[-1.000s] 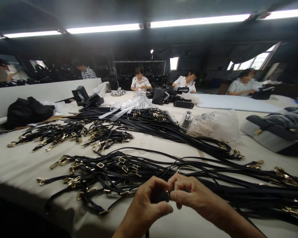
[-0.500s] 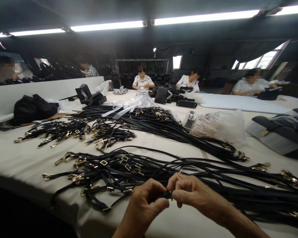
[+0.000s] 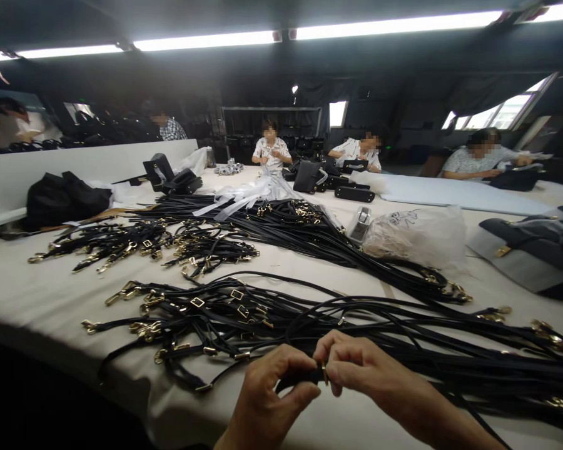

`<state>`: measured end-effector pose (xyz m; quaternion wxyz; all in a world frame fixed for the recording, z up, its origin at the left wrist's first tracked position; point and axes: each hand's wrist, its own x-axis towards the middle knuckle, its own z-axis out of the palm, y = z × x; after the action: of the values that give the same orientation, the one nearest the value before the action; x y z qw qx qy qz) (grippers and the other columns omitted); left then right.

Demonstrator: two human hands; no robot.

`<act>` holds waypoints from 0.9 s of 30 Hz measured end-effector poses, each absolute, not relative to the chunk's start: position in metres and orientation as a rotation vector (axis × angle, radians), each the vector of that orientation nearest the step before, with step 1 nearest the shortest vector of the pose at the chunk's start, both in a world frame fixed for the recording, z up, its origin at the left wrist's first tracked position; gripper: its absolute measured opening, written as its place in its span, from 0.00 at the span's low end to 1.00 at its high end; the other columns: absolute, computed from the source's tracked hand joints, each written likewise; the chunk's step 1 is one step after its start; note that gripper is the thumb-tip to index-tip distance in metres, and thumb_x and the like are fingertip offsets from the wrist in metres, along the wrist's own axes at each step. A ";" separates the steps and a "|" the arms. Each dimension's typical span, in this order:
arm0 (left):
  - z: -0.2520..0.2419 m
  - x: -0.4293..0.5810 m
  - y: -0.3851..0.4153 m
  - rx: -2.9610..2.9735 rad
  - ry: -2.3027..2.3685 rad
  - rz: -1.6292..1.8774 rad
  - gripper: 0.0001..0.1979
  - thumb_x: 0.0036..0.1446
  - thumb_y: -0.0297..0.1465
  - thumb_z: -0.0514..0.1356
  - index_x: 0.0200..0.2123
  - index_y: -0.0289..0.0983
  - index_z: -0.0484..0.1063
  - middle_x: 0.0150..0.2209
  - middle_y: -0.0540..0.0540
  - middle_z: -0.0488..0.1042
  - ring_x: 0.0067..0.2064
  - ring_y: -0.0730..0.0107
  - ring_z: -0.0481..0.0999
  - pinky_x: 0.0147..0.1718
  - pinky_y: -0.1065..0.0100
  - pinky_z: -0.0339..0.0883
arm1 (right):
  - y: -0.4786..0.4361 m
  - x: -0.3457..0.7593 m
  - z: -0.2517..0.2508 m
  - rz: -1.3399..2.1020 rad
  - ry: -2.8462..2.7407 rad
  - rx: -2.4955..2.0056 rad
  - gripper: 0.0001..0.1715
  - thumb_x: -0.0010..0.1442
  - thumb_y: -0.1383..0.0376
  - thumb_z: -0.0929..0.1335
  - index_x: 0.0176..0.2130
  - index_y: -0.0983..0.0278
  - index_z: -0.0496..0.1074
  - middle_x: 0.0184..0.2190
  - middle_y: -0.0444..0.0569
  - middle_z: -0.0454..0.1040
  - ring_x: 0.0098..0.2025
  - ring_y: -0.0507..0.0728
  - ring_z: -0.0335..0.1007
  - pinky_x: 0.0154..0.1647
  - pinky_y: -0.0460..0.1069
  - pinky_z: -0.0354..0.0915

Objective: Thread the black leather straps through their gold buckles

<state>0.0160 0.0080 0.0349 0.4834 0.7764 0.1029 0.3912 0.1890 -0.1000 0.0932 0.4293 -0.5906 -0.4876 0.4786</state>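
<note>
Close to the table's front edge, my left hand (image 3: 268, 389) pinches a short black strap (image 3: 299, 377) between thumb and fingers, and the strap bows inside its grip. At the strap's end a small gold buckle (image 3: 325, 375) sits between the thumb and fingertips of my right hand (image 3: 363, 367). Both hands almost touch; the fingers hide how the strap runs through the metal. Just beyond them spreads a pile of long black straps (image 3: 272, 315) with gold buckles and clasps, reaching far to the right.
Shorter straps (image 3: 206, 253) lie in a heap farther left. Behind are more long straps (image 3: 309, 240), a marked plastic bag (image 3: 415, 234), a clear box (image 3: 359, 225), black handbags (image 3: 307, 177) and a black cloth bundle (image 3: 68, 199). Several people sit working around the table.
More of the strap shows, bowed between my left thumb and fingers. My right hand stays at the buckle. Across the table, a person's hands have lifted.
</note>
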 end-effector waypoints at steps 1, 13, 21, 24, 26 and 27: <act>0.037 0.016 0.007 1.928 0.196 0.985 0.11 0.51 0.21 0.68 0.38 0.37 0.78 0.32 0.46 0.80 0.33 0.68 0.79 0.33 0.75 0.71 | -0.100 0.189 0.092 1.247 -1.167 -1.431 0.16 0.58 0.58 0.69 0.23 0.65 0.74 0.40 0.48 0.71 0.42 0.58 0.64 0.44 0.52 0.58; 0.048 0.014 0.010 1.961 -0.007 1.038 0.13 0.57 0.24 0.66 0.46 0.38 0.77 0.35 0.41 0.81 0.37 0.65 0.81 0.37 0.71 0.74 | -0.105 0.189 0.083 1.451 -0.957 -1.190 0.16 0.58 0.57 0.70 0.25 0.66 0.74 0.43 0.51 0.70 0.45 0.59 0.61 0.49 0.52 0.55; 0.025 0.016 -0.001 1.578 0.301 0.769 0.08 0.53 0.25 0.66 0.39 0.36 0.78 0.34 0.43 0.82 0.35 0.64 0.81 0.34 0.71 0.73 | -0.103 0.185 0.085 1.020 -1.307 -1.664 0.14 0.59 0.58 0.70 0.25 0.62 0.75 0.40 0.46 0.72 0.44 0.58 0.67 0.47 0.51 0.59; 0.025 0.018 -0.006 1.353 0.310 0.731 0.07 0.53 0.28 0.66 0.37 0.36 0.76 0.36 0.42 0.82 0.38 0.62 0.82 0.37 0.70 0.73 | -0.105 0.186 0.094 0.972 -1.360 -1.747 0.12 0.59 0.60 0.70 0.25 0.61 0.75 0.40 0.44 0.72 0.44 0.57 0.68 0.46 0.49 0.60; 0.028 0.019 -0.007 1.354 0.301 0.756 0.07 0.53 0.29 0.67 0.36 0.35 0.76 0.35 0.42 0.82 0.37 0.63 0.81 0.37 0.70 0.73 | -0.104 0.185 0.095 0.993 -1.332 -1.712 0.13 0.58 0.60 0.70 0.25 0.61 0.75 0.40 0.44 0.73 0.43 0.57 0.69 0.45 0.49 0.61; 0.029 0.019 -0.007 1.371 0.306 0.769 0.06 0.52 0.29 0.67 0.36 0.35 0.76 0.35 0.43 0.82 0.37 0.63 0.81 0.37 0.71 0.72 | -0.104 0.184 0.094 1.002 -1.312 -1.684 0.13 0.58 0.59 0.71 0.24 0.61 0.75 0.40 0.45 0.73 0.43 0.57 0.69 0.45 0.49 0.61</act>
<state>0.0189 -0.0072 0.0287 0.6961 0.6147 0.1373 0.3446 0.1838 -0.1038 0.0938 0.3819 -0.6600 -0.5141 0.3929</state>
